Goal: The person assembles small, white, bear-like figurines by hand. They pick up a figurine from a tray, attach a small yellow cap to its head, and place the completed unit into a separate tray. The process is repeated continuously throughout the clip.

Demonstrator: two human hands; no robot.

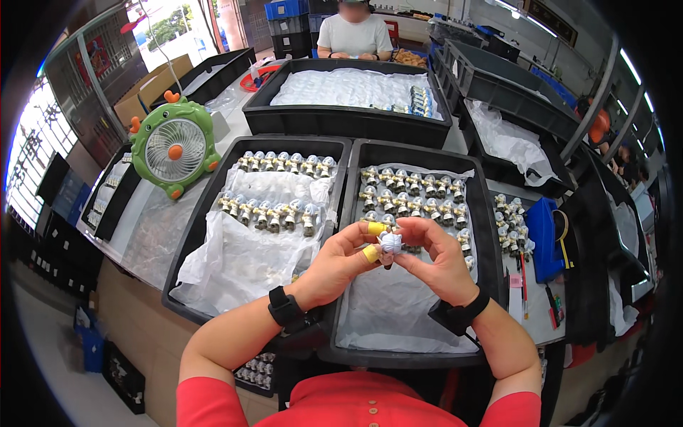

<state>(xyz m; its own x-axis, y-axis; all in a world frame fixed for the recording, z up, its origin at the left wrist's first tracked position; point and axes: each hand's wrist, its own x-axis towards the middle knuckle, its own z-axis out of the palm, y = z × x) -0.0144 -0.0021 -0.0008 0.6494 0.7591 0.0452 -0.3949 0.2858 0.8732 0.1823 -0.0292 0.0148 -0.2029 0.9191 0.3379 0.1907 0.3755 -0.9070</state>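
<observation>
A small figurine [390, 245] with pale blue-white hair is held up between my two hands, above the right-hand tray. My left hand [334, 262] pinches it from the left, with yellow tape round its thumb and a finger. From the other side, the thumb and fingers of my right hand [442, 262] close on the same figurine. Its lower part is mostly hidden by my fingers. Below lies the right black tray [398, 359], lined with white paper and bearing rows of similar figurines [416, 206]. The left black tray [186, 285] holds two rows of figurines [270, 213] on crumpled paper.
A green animal-shaped fan [176, 146] stands at the left. Beyond the trays is a larger black bin [348, 117]. At right are more figurines [509, 224], a blue container [546, 238] and a brush [524, 288]. Another person [354, 35] sits across the table.
</observation>
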